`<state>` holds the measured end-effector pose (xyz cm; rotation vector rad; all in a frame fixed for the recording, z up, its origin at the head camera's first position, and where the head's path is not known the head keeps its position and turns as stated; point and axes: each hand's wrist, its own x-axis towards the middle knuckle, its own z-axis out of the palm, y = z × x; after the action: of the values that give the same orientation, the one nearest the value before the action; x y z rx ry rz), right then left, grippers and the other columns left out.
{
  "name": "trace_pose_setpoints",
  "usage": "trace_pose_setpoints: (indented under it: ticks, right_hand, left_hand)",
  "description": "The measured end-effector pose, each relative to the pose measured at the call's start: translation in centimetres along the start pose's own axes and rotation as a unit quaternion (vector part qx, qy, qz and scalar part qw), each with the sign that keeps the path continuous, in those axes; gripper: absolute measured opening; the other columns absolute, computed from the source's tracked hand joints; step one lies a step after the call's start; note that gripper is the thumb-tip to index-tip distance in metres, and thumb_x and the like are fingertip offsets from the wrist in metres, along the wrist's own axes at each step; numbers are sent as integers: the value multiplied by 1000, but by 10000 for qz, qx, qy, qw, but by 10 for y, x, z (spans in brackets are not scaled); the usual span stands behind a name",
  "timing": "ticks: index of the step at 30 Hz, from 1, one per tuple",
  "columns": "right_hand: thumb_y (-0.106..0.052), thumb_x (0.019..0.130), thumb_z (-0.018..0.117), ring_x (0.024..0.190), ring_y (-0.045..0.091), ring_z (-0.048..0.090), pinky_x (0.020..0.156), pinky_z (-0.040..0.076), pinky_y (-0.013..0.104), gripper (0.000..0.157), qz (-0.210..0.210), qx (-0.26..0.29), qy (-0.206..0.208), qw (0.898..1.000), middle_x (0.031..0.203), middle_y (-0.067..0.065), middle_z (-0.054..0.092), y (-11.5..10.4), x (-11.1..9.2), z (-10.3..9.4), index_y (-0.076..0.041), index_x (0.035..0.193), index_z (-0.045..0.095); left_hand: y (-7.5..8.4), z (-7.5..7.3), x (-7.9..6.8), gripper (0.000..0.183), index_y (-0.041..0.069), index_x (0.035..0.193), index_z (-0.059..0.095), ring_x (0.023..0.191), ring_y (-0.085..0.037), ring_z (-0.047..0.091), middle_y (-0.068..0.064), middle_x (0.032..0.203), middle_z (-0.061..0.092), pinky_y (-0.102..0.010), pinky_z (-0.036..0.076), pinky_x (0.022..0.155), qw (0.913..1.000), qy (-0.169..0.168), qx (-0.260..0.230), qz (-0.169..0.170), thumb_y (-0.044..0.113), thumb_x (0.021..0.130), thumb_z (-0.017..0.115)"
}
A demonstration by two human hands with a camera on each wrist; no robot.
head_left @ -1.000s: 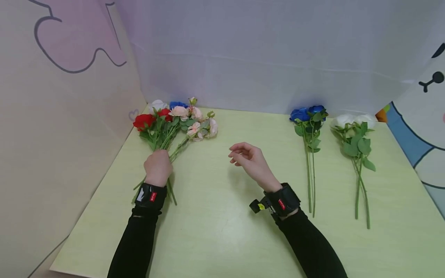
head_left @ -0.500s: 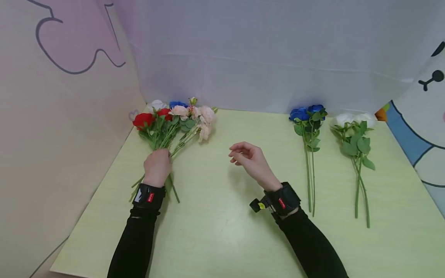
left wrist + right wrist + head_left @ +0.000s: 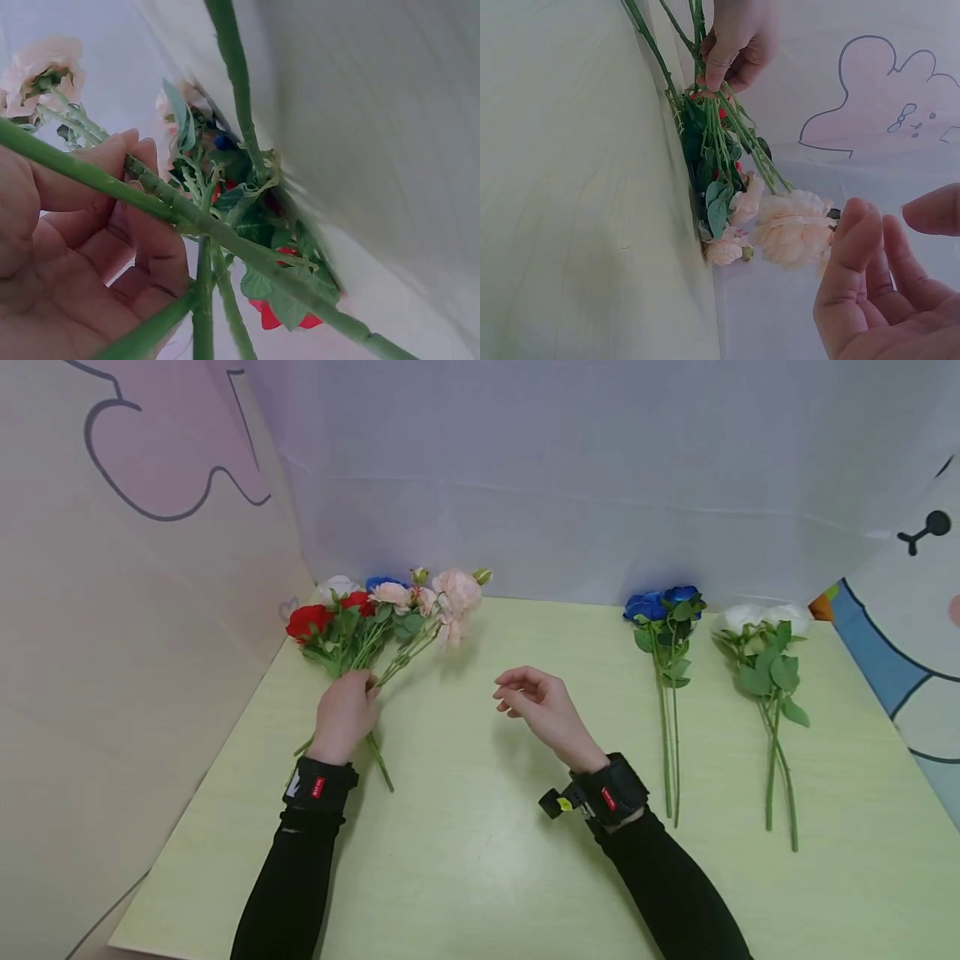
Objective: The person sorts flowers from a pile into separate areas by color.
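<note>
The left hand point(image 3: 343, 718) pinches the stem point(image 3: 251, 255) of a pale-pink rose spray point(image 3: 457, 593) between thumb and fingers, at the left of the pale yellow tabletop point(image 3: 480, 868); whether it also grips other stems point(image 3: 234, 71) is hard to tell, though several cross just beside the palm. The spray is raised off the surface, near a second pink spray point(image 3: 392, 596), red roses point(image 3: 309, 622), a white rose point(image 3: 339, 587) and a blue rose point(image 3: 386, 583). The right hand point(image 3: 546, 708) hangs well apart, fingers loosely bent, holding nothing. Farther right lie two blue roses point(image 3: 647, 606) and two white roses point(image 3: 789, 620), in separate pairs. The step in hand looks like drawing one pink spray out from among the mixed flowers — though it could as well be settling it there. The next move seems to call for a steady pinch, with the spray held high enough to clear its neighbours; crossed stems near the palm could snag and drag the red roses along
</note>
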<state>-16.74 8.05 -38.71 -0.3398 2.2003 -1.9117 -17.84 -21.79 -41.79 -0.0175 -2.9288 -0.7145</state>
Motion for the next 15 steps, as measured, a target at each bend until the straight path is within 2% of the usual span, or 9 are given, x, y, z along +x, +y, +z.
trace_pose_setpoints:
  ticks: [7,15]
  right_hand:
    - [-10,101,57,87,12,67,80,56,23,23,21,-17,-9,10000,112,24,65,0,-1,1,0,121,62]
    - [-10,101,57,86,12,67,81,56,24,24,-17,-8,-41,10000,108,19,66,-1,-3,1,1,122,62]
  left_hand:
    - [3,-2,0,21,-9,113,66,97,-43,65,-29,107,69,-54,52,84,9987,71,-485,118,4,99,59]
    - [3,-2,-1,19,-8,110,68,95,-41,67,-26,103,71,-53,52,83,9975,168,-649,206,6,98,61]
